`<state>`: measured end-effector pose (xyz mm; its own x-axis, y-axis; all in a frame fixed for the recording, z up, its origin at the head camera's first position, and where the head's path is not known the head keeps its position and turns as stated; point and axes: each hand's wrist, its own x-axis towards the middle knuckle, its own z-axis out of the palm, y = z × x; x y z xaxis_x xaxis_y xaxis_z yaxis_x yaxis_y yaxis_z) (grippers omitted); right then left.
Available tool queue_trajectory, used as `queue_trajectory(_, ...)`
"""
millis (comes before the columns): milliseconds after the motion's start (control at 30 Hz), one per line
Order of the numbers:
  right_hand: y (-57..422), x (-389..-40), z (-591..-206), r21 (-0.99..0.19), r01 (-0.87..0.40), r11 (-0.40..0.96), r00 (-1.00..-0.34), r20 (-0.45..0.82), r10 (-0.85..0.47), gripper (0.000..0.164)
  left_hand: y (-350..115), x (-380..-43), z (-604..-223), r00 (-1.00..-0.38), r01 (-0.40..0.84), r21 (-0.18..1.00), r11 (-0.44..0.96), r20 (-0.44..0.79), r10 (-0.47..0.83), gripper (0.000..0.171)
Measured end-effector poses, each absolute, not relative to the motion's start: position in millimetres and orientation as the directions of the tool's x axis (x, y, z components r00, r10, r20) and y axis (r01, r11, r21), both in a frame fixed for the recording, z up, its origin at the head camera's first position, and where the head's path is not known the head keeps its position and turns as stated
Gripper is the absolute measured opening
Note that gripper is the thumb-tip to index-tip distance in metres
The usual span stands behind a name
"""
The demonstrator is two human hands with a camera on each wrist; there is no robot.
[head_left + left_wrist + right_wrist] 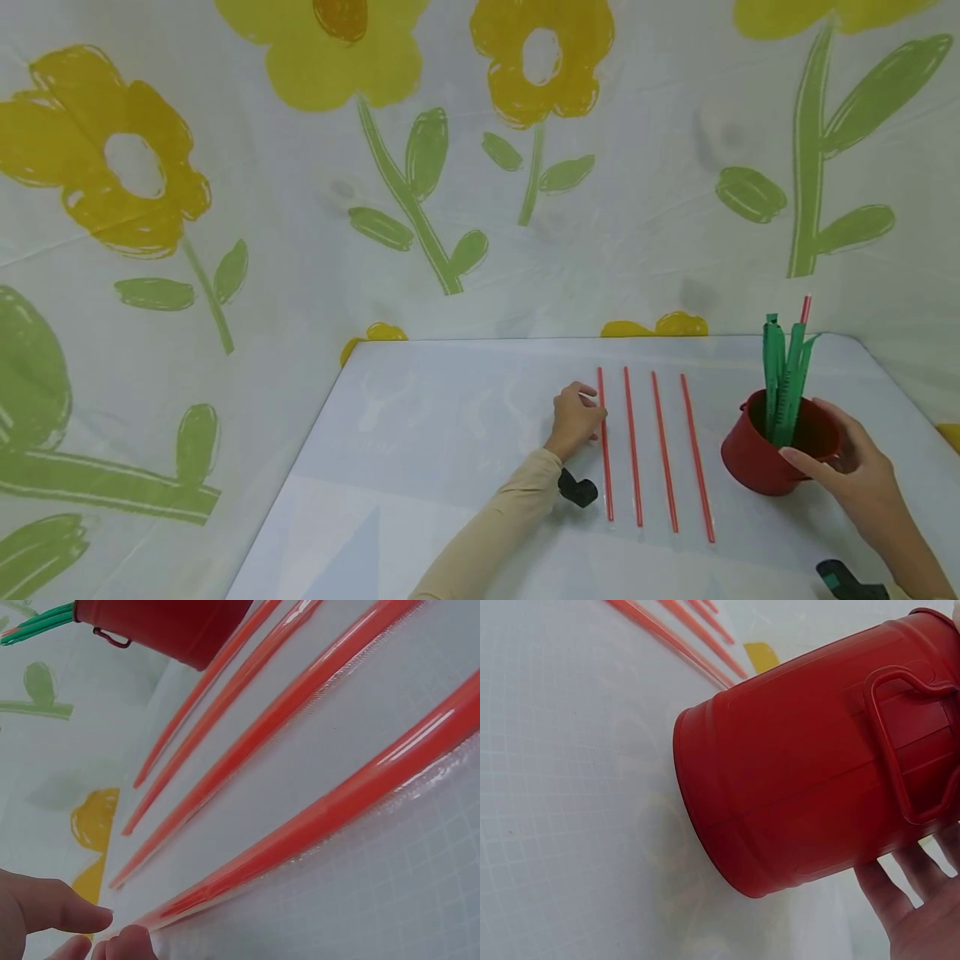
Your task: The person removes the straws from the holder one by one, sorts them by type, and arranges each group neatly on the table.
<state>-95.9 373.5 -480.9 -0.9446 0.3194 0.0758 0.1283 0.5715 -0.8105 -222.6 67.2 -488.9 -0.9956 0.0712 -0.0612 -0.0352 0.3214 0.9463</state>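
Several slim red straws in clear wrapping lie side by side on the white table. My left hand (576, 421) is at the leftmost straw (606, 467), its bent fingers (64, 904) and thumb about the far end. That end is partly hidden by the fingertips, and the straw lies along the tabletop. On the right, my right hand (862, 462) holds a red metal bucket (761, 462) by its side, thumb near the rim and fingers behind. Green strips (786, 392) and a red straw tip (806, 308) stick up out of the bucket. A wire handle (889, 742) shows on its wall.
The white table (420, 417) ends at a back edge against a cloth wall (637, 250) printed with yellow flowers. Dark straps (577, 489) sit at both wrists. The other red straws (663, 454) lie between the left hand and the bucket.
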Motion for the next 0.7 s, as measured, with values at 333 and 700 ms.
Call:
queue_trajectory(333, 372, -97, -481, -0.82, 0.125, 0.558, -0.943, 0.076, 0.323, 0.086, 65, -233, -480, -0.995, -0.007, 0.958, 0.285, -0.036, 0.095, 0.025)
queue_trajectory(700, 373, -96, -480, -0.818, 0.144, 0.557, -0.942, 0.059, 0.331, 0.086, 74, -239, -460, -0.99, 0.003, 0.982, 0.19, -0.024, 0.14, 0.021)
